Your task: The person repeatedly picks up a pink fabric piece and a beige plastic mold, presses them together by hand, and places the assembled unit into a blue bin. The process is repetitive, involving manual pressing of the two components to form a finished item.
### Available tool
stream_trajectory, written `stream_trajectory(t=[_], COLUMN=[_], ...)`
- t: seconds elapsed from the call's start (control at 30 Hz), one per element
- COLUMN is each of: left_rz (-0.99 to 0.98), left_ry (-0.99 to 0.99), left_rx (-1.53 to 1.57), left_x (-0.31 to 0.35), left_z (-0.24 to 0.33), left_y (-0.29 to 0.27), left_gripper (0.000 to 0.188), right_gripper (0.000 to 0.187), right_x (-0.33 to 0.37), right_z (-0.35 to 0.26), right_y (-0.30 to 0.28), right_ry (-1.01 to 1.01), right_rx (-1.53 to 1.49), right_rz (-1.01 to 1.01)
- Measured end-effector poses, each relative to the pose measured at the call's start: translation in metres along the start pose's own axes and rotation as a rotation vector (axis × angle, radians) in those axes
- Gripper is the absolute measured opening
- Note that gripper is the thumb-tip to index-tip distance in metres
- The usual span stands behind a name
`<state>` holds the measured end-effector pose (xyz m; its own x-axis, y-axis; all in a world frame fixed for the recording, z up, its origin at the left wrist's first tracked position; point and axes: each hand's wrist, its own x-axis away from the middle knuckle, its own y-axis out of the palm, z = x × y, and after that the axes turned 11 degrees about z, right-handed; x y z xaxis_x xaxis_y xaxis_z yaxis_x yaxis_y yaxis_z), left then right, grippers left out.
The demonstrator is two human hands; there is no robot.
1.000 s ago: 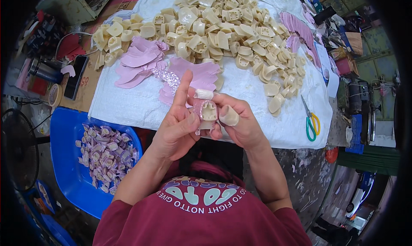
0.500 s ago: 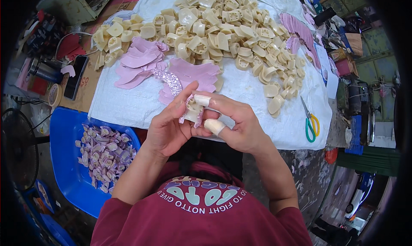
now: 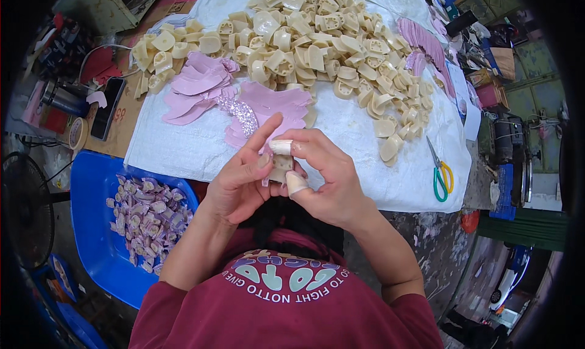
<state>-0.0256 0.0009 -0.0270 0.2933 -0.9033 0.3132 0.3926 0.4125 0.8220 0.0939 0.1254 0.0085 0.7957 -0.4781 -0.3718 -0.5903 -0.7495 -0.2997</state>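
Observation:
Between my two hands is a cream plastic shoe heel point(image 3: 281, 164), with a strip of pink glitter covering along its edges. My left hand point(image 3: 242, 177) grips it from the left, thumb pressed on its side and index finger stretched up. On the right, my right hand point(image 3: 326, 175) pinches the heel between thumb and index finger, both tips wrapped in whitish tape. Fingers hide the heel's underside. Just beyond my hands lie pink cut covering pieces point(image 3: 277, 105) and a curved silver-pink glitter piece point(image 3: 239, 115).
A large pile of cream heels point(image 3: 317, 44) covers the white cloth point(image 3: 164, 145). At the right lie scissors point(image 3: 440, 172) with green and yellow handles. A blue tub point(image 3: 97, 251) at the left holds covered heels. A phone point(image 3: 108, 108) and tape roll point(image 3: 78, 133) sit nearby.
My left thumb has moved onto the heel's side, and my right fingers have shifted slightly left. The glitter strip shows less now, more hidden by my fingers.

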Motion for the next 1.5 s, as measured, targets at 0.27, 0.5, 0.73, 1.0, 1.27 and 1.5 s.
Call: stream_trajectory(t=[0.27,0.5,0.73,1.0,1.27,1.5], left_rz=[0.134,-0.196,-0.111,-0.007,0.231,0.409], left_ry=[0.114,1.034,0.91,0.878,0.833,0.813], left_rx=[-0.304,-1.611,-1.801,-1.614,-1.512,-1.502], left_x=[-0.003,-0.013,0.0,-0.002,-0.007,-0.012], left_z=[0.003,0.013,0.028,0.022,0.006,-0.01], left_y=[0.013,0.026,0.035,0.028,0.026,0.029], left_gripper=[0.088,0.085,0.053,0.039,0.036,0.033], right_gripper=[0.033,0.024,0.018,0.015,0.015,0.019], right_x=[0.005,0.006,0.0,0.006,0.004,0.008], right_z=[0.01,0.027,0.011,0.018,0.027,0.025], right_y=[-0.005,-0.029,-0.027,-0.015,-0.003,0.015], right_ry=[0.405,0.792,0.752,0.444,0.454,0.364], right_rx=[-0.647,-0.585,-0.513,-0.363,-0.291,-0.14], right_rz=[0.15,0.1,0.067,0.159,0.221,0.346])
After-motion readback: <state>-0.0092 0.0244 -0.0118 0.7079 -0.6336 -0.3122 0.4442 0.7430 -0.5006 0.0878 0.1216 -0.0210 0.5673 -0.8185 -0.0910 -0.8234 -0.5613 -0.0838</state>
